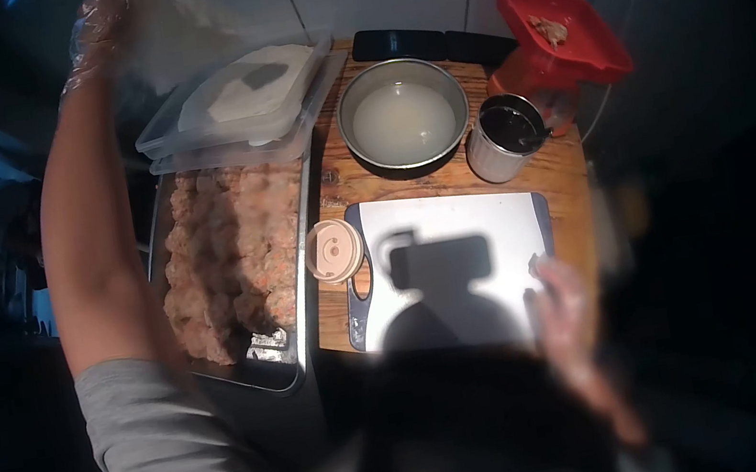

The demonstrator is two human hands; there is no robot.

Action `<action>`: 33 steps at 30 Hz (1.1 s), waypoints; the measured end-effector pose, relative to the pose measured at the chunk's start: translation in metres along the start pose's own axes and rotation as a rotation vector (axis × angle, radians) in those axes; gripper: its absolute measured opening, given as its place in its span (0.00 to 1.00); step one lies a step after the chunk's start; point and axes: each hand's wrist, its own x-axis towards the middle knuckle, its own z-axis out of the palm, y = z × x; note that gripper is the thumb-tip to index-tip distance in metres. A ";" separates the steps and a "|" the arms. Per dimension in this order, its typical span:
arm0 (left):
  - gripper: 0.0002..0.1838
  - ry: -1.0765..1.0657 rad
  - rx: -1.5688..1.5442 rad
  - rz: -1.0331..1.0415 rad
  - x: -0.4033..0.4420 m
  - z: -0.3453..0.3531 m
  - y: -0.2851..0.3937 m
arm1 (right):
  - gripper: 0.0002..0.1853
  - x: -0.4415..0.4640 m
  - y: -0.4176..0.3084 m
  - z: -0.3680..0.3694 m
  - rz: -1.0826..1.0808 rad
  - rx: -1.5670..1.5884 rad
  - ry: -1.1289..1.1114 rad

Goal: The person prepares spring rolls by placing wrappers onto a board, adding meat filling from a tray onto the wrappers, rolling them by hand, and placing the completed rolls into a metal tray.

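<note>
My left hand (104,18), in a clear plastic glove, is raised at the upper left, closed on the edge of a thin whitish sheet (184,22) that is blurred. Below that sheet, a clear plastic container (162,143) holds a stack of white round sheets (260,83). My right hand (563,302), also gloved and smeared by motion, hovers by the right edge of a white cutting board (461,210). A small dark spot shows at its fingertips; whether it grips anything is unclear.
A metal tray (301,343) of ground-meat filling (230,247) stands left of the board. A pinkish round lid (335,250) sits between them. Behind are a round pan of cloudy liquid (403,121), a metal cup of dark liquid (507,136) and a red plastic scoop-like container (567,31).
</note>
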 end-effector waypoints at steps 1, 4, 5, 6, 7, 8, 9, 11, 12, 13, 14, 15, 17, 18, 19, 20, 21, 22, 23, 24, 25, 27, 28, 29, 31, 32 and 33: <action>0.25 0.130 -0.063 -0.013 -0.001 0.006 -0.010 | 0.19 -0.001 -0.001 -0.001 0.003 -0.005 -0.004; 0.18 0.130 -0.104 -0.159 -0.005 -0.045 0.041 | 0.19 0.002 -0.005 -0.003 -0.020 -0.027 0.004; 0.15 0.174 -0.094 -0.185 -0.007 -0.057 0.048 | 0.19 0.001 -0.003 -0.001 -0.040 -0.038 0.015; 0.16 0.119 -0.124 -0.156 -0.008 -0.072 0.054 | 0.20 0.000 -0.002 -0.001 -0.058 -0.052 0.027; 0.16 0.063 -0.155 -0.125 -0.009 -0.088 0.059 | 0.20 -0.002 0.001 0.000 -0.054 -0.058 0.026; 0.16 0.009 -0.186 -0.094 -0.011 -0.101 0.064 | 0.21 -0.003 0.004 0.001 -0.051 -0.064 0.025; 0.15 0.029 -0.162 -0.043 -0.014 -0.111 0.070 | 0.22 -0.004 0.004 0.001 -0.048 -0.070 0.029; 0.14 0.066 -0.113 0.062 -0.017 -0.131 0.083 | 0.25 -0.001 -0.005 0.002 -0.071 -0.165 0.015; 0.14 0.025 -0.205 0.157 -0.029 -0.151 0.101 | 0.27 0.002 -0.012 0.003 -0.082 -0.214 0.010; 0.14 -0.016 -0.297 0.253 -0.045 -0.171 0.119 | 0.31 0.006 -0.027 0.002 -0.119 -0.259 0.037; 0.14 -0.062 -0.390 0.349 -0.060 -0.188 0.136 | 0.35 0.013 -0.046 0.001 -0.153 -0.305 0.061; 0.14 -0.086 -0.580 0.357 -0.073 -0.193 0.147 | 0.41 0.028 -0.053 0.009 -0.295 -0.231 0.164; 0.14 -0.144 -0.964 0.377 -0.096 -0.197 0.168 | 0.54 0.061 -0.091 0.006 -0.415 -0.109 0.249; 0.14 -0.135 -0.963 0.422 -0.110 -0.206 0.181 | 0.60 0.084 -0.107 0.002 -0.475 0.014 0.289; 0.14 -0.123 -0.962 0.468 -0.126 -0.217 0.194 | 0.63 0.107 -0.117 -0.008 -0.503 0.119 0.314; 0.14 -0.111 -0.961 0.512 -0.141 -0.226 0.205 | 0.63 0.129 -0.122 -0.015 -0.575 0.370 0.317; 0.14 -0.176 -1.005 0.498 -0.151 -0.233 0.216 | 0.57 0.137 -0.130 -0.024 -0.560 0.516 0.317; 0.15 -0.242 -1.048 0.481 -0.161 -0.239 0.227 | 0.50 0.137 -0.121 -0.041 -0.313 0.779 0.015; 0.17 -0.309 -1.089 0.463 -0.171 -0.244 0.236 | 0.44 0.133 -0.112 -0.052 -0.210 0.895 -0.137; 0.19 -0.378 -1.130 0.446 -0.179 -0.249 0.245 | 0.38 0.129 -0.102 -0.063 -0.088 0.997 -0.275; 0.17 -0.387 -1.240 0.340 -0.194 -0.239 0.250 | 0.32 0.124 -0.094 -0.059 -0.131 0.972 -0.259; 0.17 -0.556 -1.330 0.046 -0.205 -0.207 0.252 | 0.18 0.105 -0.105 -0.078 0.108 0.828 -0.167; 0.16 -0.601 -1.762 0.065 -0.220 -0.180 0.257 | 0.15 0.099 -0.085 -0.083 0.066 0.755 -0.140; 0.16 -0.611 -1.666 -0.123 -0.234 -0.167 0.269 | 0.12 0.094 -0.060 -0.087 0.028 0.681 -0.115; 0.19 -0.710 -1.627 -0.508 -0.267 -0.155 0.295 | 0.13 0.081 -0.040 -0.086 0.164 0.280 -0.210; 0.21 -0.772 -1.669 -0.721 -0.285 -0.155 0.308 | 0.14 0.073 -0.028 -0.084 0.230 0.082 -0.260; 0.19 -0.927 -1.658 -0.636 -0.292 -0.071 0.309 | 0.16 0.064 -0.006 -0.076 -0.013 -0.171 -0.054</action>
